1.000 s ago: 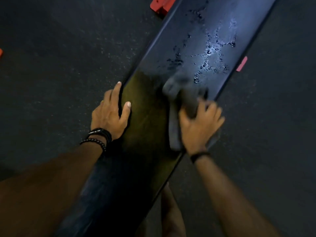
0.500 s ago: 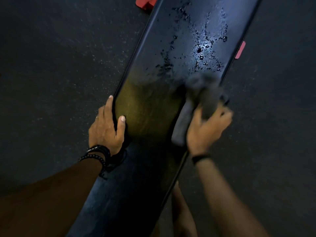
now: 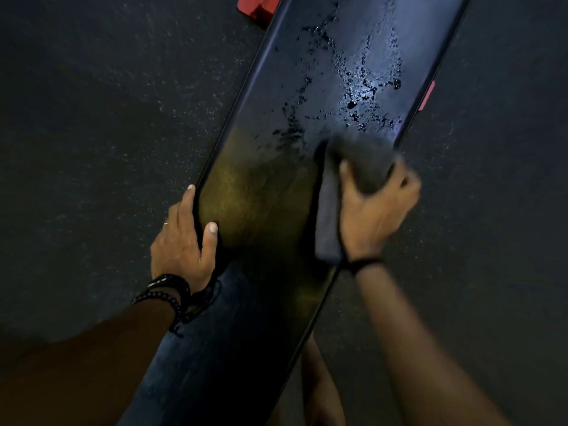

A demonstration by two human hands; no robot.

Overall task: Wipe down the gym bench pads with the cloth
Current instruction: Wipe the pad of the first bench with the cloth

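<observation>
Running lower-left to upper-right, bench pad (image 3: 264, 192) underhand.

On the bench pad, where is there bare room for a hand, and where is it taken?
Free: the dry middle strip of the bench pad between left hand and cloth. Crowded: right hand on the cloth; droplets beyond.

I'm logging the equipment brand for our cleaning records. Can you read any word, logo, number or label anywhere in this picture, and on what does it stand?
No readable text anywhere.
bench pad: wet droplets only, no logo or print showing.
small red tab on the pad's right edge: blank as far as can be seen, too small to tell.
red frame part: no marking visible.
cloth: blurred, plain grey.
</observation>
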